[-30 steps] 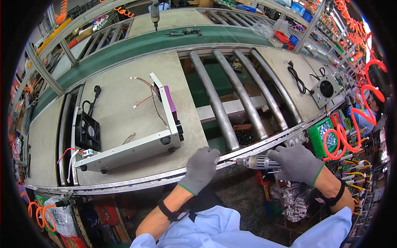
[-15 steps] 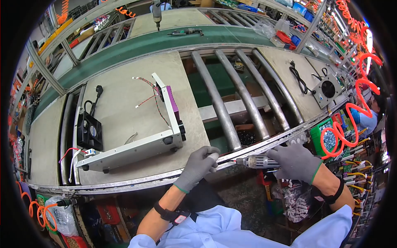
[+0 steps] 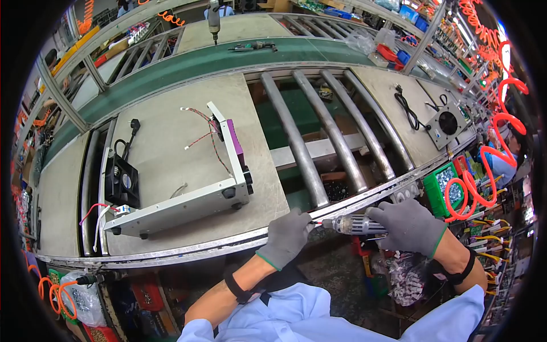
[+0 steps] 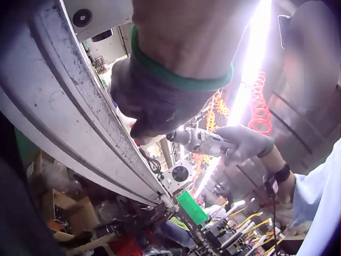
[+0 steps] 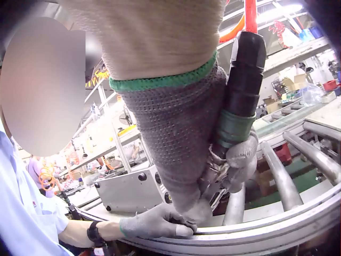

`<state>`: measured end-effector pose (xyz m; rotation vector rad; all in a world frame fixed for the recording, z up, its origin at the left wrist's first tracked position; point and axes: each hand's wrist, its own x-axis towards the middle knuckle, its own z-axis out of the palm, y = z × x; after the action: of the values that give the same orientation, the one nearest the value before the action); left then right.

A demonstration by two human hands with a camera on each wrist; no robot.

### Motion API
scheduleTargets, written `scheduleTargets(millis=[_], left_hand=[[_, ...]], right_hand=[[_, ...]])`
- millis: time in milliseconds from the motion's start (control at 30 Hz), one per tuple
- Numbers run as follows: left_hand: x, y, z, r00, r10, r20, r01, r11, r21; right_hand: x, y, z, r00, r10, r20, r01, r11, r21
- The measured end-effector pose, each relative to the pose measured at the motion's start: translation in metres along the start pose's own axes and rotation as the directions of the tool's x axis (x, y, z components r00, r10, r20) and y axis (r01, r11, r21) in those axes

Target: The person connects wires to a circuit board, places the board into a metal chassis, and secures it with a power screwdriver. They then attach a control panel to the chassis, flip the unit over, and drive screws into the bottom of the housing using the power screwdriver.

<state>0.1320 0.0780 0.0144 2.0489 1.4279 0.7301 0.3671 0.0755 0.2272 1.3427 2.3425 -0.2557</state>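
Note:
A grey-gloved right hand (image 3: 411,227) (image 5: 176,144) grips a silver power screwdriver (image 3: 358,224) (image 4: 200,142), its bit pointing left. At the bit's tip are the curled fingers of the gloved left hand (image 3: 283,238) (image 4: 160,104) (image 5: 152,223); whether they pinch something small there cannot be told. Both hands are at the conveyor's near rail. Left of them stands a grey metal chassis (image 3: 176,212) (image 5: 130,192) with a purple part (image 3: 235,141), loose twisted wires (image 3: 212,132) and a black fan (image 3: 122,181). In the right wrist view the screwdriver's black and green body (image 5: 242,88) shows beside the right hand.
Metal rollers (image 3: 296,142) lie between the left board (image 3: 171,131) and the right board. On the right are a fan unit (image 3: 448,125) (image 4: 180,174), a black cable (image 3: 409,108) and a green bin (image 3: 443,185) (image 4: 192,208). Another screwdriver (image 3: 214,21) hangs above the green belt (image 3: 182,61).
The left hand has moved slightly right, bringing its fingers to the bit's tip. The right hand and its screwdriver have stayed nearly in place.

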Motion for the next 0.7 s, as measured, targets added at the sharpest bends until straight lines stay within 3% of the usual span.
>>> scheduleTargets(millis=[133, 167, 233, 267, 367, 400, 433, 533, 567, 700], left_hand=[[-0.006, -0.022, -0.008, 0.967, 0.026, -0.255, -0.065, 0.987, -0.147], [-0.008, -0.029, -0.017, 0.979, -0.137, -0.151, 0.073, 0.928, -0.365], [-0.013, -0.042, -0.044, 0.917, -0.376, 0.134, 0.359, 0.63, -0.688], [-0.019, -0.043, -0.061, 0.862, -0.4, 0.311, 0.454, 0.34, -0.824], [-0.037, -0.057, -0.075, 0.875, -0.338, 0.347, 0.346, -0.067, -0.936], [-0.041, -0.065, -0.074, 0.886, -0.307, 0.346, 0.318, -0.139, -0.938], [-0.046, -0.073, -0.075, 0.896, -0.287, 0.34, 0.309, -0.146, -0.94], [-0.06, -0.082, -0.083, 0.927, -0.218, 0.306, 0.274, -0.163, -0.948], [-0.062, -0.079, -0.089, 0.919, -0.256, 0.3, 0.264, -0.167, -0.95], [-0.07, -0.071, -0.105, 0.877, -0.366, 0.31, 0.249, -0.205, -0.947]], right_hand=[[-0.003, 0.0, 0.005, 0.996, -0.029, -0.088, 0.036, 0.997, 0.072], [-0.003, -0.001, 0.011, 0.992, -0.015, -0.123, 0.033, 0.989, 0.141], [0.001, -0.007, 0.03, 0.982, 0.009, -0.189, 0.044, 0.96, 0.278], [0.005, -0.014, 0.044, 0.969, 0.022, -0.245, 0.072, 0.927, 0.367], [0.019, -0.048, 0.076, 0.953, 0.06, -0.296, 0.14, 0.782, 0.608], [0.024, -0.061, 0.089, 0.95, 0.079, -0.302, 0.165, 0.693, 0.701], [0.028, -0.073, 0.101, 0.948, 0.1, -0.302, 0.187, 0.592, 0.784], [0.033, -0.109, 0.105, 0.973, 0.105, -0.206, 0.139, 0.445, 0.885], [0.034, -0.118, 0.111, 0.975, 0.104, -0.195, 0.141, 0.388, 0.911], [0.037, -0.141, 0.118, 0.98, 0.122, -0.159, 0.11, 0.336, 0.936]])
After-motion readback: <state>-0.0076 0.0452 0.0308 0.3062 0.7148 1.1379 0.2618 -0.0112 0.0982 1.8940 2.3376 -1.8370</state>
